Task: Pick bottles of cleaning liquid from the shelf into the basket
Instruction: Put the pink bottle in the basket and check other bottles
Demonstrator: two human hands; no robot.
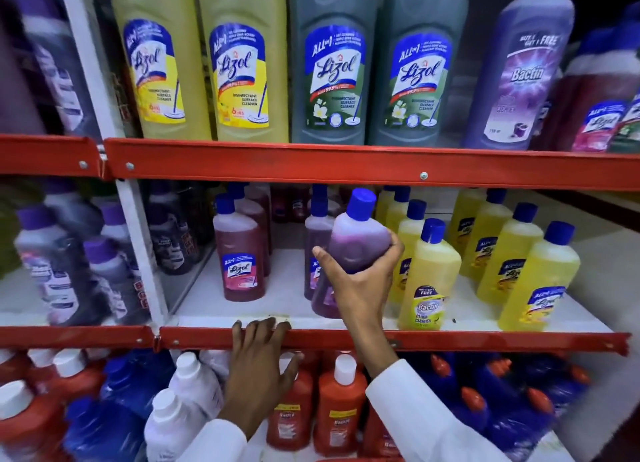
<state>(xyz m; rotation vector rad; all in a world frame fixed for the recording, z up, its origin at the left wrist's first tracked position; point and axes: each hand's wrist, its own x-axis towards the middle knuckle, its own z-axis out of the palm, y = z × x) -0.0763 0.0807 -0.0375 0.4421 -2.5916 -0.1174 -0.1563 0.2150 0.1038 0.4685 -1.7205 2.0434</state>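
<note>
I see a purple bottle (pixel 349 250) with a blue cap in my right hand (pixel 356 281). It is tilted, with the cap leaning up and to the right. Its bottom is near the front edge of the middle shelf (pixel 346 338), and I cannot tell if it touches the white board there. My right fingers are wrapped around the fat part of the bottle, thumb on the left side and the other fingers on the right side.

Just behind it stands another purple bottle (pixel 317 253). To the right, just beside my hand, is a yellow bottle (pixel 429 281) with a blue cap, and more yellow bottles (pixel 512 253) stand in rows toward the right end of the shelf. To the left is a red-pink bottle (pixel 239 253), upright, with a bare white gap between it and my bottle.

My left hand (pixel 259 368) rests on the red front edge of the middle shelf. Its fingers are spread a bit and curl over the edge, holding no bottle.

Above, on the top shelf (pixel 346 165), stand big yellow and grey-green bottles (pixel 329 66). Below are orange bottles (pixel 341 406) with white caps and dark blue bottles.
</note>
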